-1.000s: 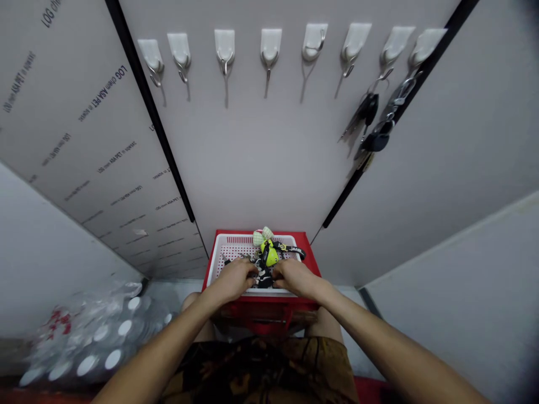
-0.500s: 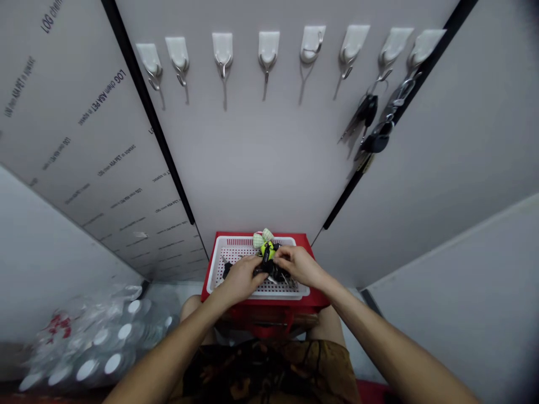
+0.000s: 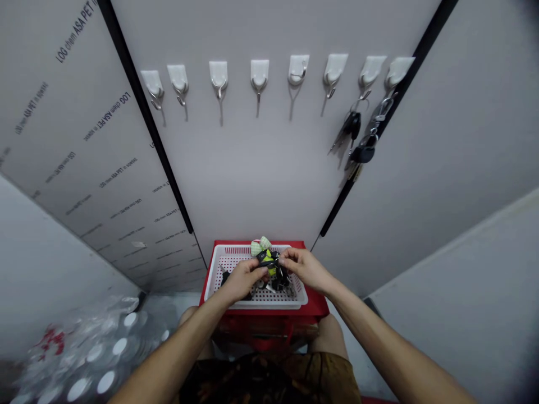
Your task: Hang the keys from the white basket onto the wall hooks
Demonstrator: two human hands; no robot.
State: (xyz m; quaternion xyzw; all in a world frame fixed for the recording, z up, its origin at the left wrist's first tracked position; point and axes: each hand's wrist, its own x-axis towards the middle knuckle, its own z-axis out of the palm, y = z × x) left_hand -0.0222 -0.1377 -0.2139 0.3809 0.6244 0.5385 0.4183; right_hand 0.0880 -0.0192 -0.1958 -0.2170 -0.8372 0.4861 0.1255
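Observation:
Over a white plastic basket (image 3: 214, 275) my left hand (image 3: 245, 278) is closed, thumb and fingers pinching a black key fob (image 3: 266, 261) held roughly level. My right hand (image 3: 306, 269) is pinched at the fob's right end, where its ring seems to be; the fingertips hide the detail. A yellow-green charm (image 3: 272, 270) shows just behind and below the fob. Beyond it, a pale green checked bow (image 3: 261, 245) lies at the basket's far rim. More black keys (image 3: 281, 281) lie in the basket under my hands, and others are partly covered by my left hand.
The basket stands on a red stool (image 3: 316, 306) between my knees. Several white hooks (image 3: 260, 73) line the wall panel ahead. Two key bunches hang at the right: black keys (image 3: 350, 124) and a longer bunch (image 3: 364, 151). Wrapped bottles (image 3: 120, 345) stand at lower left.
The black fob has turned from upright to nearly level between my hands. My right hand has shifted slightly right. The view has tilted up, so the hooks sit lower.

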